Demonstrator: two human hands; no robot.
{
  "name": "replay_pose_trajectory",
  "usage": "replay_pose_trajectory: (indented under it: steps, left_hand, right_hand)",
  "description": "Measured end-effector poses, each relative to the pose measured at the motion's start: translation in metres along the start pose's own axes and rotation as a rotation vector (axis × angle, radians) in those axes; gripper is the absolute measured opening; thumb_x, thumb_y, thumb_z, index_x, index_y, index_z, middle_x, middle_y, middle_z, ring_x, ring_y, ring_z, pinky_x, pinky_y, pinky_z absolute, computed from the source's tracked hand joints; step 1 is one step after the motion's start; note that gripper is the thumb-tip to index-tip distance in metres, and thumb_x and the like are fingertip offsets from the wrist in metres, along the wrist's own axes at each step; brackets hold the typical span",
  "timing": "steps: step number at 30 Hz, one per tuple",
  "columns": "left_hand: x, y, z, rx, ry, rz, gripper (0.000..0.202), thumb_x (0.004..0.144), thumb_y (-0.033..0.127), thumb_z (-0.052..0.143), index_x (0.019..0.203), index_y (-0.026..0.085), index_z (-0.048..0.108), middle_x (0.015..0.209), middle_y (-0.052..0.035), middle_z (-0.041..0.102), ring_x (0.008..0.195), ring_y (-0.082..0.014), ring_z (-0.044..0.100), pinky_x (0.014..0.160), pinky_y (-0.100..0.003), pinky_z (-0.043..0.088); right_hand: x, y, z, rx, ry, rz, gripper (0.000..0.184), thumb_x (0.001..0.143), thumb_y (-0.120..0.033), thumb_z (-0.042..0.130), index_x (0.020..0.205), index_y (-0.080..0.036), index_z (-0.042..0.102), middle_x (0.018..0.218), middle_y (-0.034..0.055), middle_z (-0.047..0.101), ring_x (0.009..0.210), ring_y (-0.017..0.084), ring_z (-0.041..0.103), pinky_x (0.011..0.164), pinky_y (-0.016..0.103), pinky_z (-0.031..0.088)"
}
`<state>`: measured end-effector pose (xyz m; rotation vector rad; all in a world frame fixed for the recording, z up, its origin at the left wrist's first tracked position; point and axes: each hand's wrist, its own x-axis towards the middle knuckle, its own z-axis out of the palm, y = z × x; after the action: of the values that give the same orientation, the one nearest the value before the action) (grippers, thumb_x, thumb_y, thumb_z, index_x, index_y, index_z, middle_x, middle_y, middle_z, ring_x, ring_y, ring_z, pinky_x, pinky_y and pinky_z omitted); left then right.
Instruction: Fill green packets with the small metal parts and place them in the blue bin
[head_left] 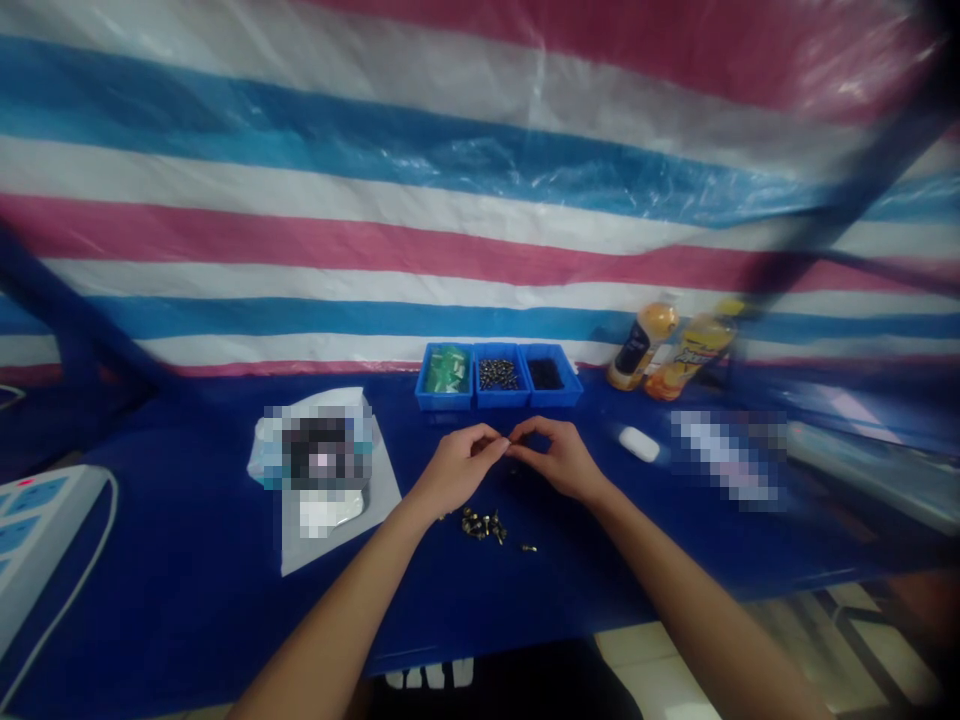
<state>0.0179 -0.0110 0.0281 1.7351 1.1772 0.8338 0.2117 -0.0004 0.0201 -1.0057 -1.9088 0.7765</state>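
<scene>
My left hand (466, 462) and my right hand (556, 455) meet fingertip to fingertip above the blue table (525, 610). Both are closed in a pinch; whatever lies between the fingertips is too small to make out. Below them, nearer to me, is a loose pile of small brass and dark metal parts (484, 524). One such part (529, 548) lies apart on the right. Just beyond my hands stand three blue bins in a row: one with green and clear pieces (448, 370), one with small metal parts (499, 374), one with dark pieces (546, 374).
Two drink bottles (643, 345) (691, 352) stand at the back right. In front of them lies a white rounded case (639, 444). On the left are a paper sheet (379, 490) with blurred items and a power strip (52, 540) with its cable. Striped sheeting (375, 240) hangs behind.
</scene>
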Motion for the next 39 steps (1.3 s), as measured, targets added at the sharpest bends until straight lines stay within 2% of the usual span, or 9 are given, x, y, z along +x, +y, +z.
replay_pose_trajectory:
  steps: [6,17,24,26,29,31,33,36,39]
  left_hand:
    - [0.002,-0.006,-0.001,-0.067,-0.029,-0.013,0.032,0.089,0.046,0.051,0.090,0.018,0.067,0.082,-0.0023,0.068,0.074,-0.0168,0.058,0.068,-0.027,0.042]
    - [0.002,-0.006,-0.003,-0.079,-0.068,-0.008,0.034,0.088,0.048,0.052,0.087,0.018,0.066,0.079,-0.0015,0.064,0.072,-0.0160,0.055,0.067,-0.027,0.041]
    - [0.003,-0.005,-0.003,-0.123,0.040,-0.063,0.036,0.088,0.051,0.051,0.088,0.018,0.066,0.078,-0.0015,0.064,0.069,-0.0148,0.055,0.066,-0.026,0.041]
    - [0.004,-0.005,-0.003,-0.127,0.058,-0.071,0.034,0.088,0.050,0.052,0.089,0.018,0.066,0.079,-0.0017,0.064,0.069,-0.0148,0.055,0.066,-0.026,0.041]
    - [0.004,-0.006,-0.004,-0.121,0.075,-0.072,0.031,0.088,0.047,0.053,0.089,0.019,0.066,0.079,-0.0015,0.065,0.069,-0.0149,0.056,0.066,-0.026,0.041]
    - [0.004,-0.007,-0.004,-0.120,0.081,-0.073,0.029,0.087,0.045,0.053,0.089,0.019,0.066,0.079,-0.0013,0.065,0.070,-0.0150,0.056,0.066,-0.026,0.041]
    - [0.004,-0.008,-0.005,-0.114,0.088,-0.071,0.029,0.087,0.045,0.053,0.089,0.019,0.066,0.079,-0.0015,0.065,0.070,-0.0151,0.057,0.067,-0.026,0.042]
    - [0.004,-0.008,-0.005,-0.108,0.096,-0.068,0.029,0.087,0.045,0.052,0.090,0.019,0.066,0.080,-0.0022,0.065,0.071,-0.0155,0.057,0.066,-0.026,0.042]
    - [0.004,-0.008,-0.005,-0.112,0.094,-0.068,0.028,0.087,0.044,0.052,0.089,0.019,0.066,0.080,-0.0022,0.065,0.071,-0.0155,0.057,0.067,-0.026,0.042]
  right_hand:
    - [0.001,0.000,-0.002,0.038,-0.039,-0.079,0.014,0.087,-0.029,0.064,0.096,-0.022,0.073,0.093,0.0049,0.073,0.087,0.018,0.067,0.083,0.031,0.050]
    - [0.000,-0.002,-0.002,0.055,-0.046,-0.050,0.017,0.088,-0.034,0.064,0.093,-0.021,0.072,0.091,0.0041,0.072,0.085,0.018,0.067,0.080,0.029,0.050]
    - [0.001,0.004,-0.002,-0.048,-0.024,0.125,0.037,0.093,-0.044,0.051,0.073,-0.016,0.064,0.062,-0.0007,0.059,0.059,0.012,0.054,0.060,0.026,0.042]
    - [0.003,0.008,-0.001,0.063,0.079,0.160,0.031,0.091,-0.046,0.053,0.096,-0.017,0.064,0.068,-0.0009,0.059,0.059,0.012,0.054,0.060,0.026,0.043]
    - [0.005,0.010,-0.004,0.214,0.190,0.171,0.057,0.086,-0.046,0.061,0.135,-0.023,0.041,0.086,0.0006,0.062,0.063,0.013,0.056,0.061,0.027,0.046]
    - [0.003,0.010,-0.010,0.133,0.084,0.175,0.056,0.083,-0.047,0.064,0.130,-0.023,0.046,0.081,-0.0006,0.061,0.062,0.012,0.053,0.060,0.026,0.043]
    - [0.000,0.009,-0.018,-0.042,-0.154,0.194,0.043,0.079,-0.050,0.068,0.109,-0.020,0.061,0.069,-0.0025,0.057,0.059,0.012,0.050,0.058,0.025,0.039]
    - [-0.004,0.007,-0.029,-0.244,-0.473,0.230,0.042,0.070,-0.051,0.076,0.096,-0.020,0.067,0.063,-0.0042,0.057,0.057,0.011,0.050,0.055,0.023,0.034]
    - [-0.006,0.005,-0.032,-0.336,-0.590,0.206,0.032,0.072,-0.043,0.076,0.094,-0.021,0.067,0.065,-0.0042,0.061,0.059,0.011,0.054,0.059,0.023,0.034]
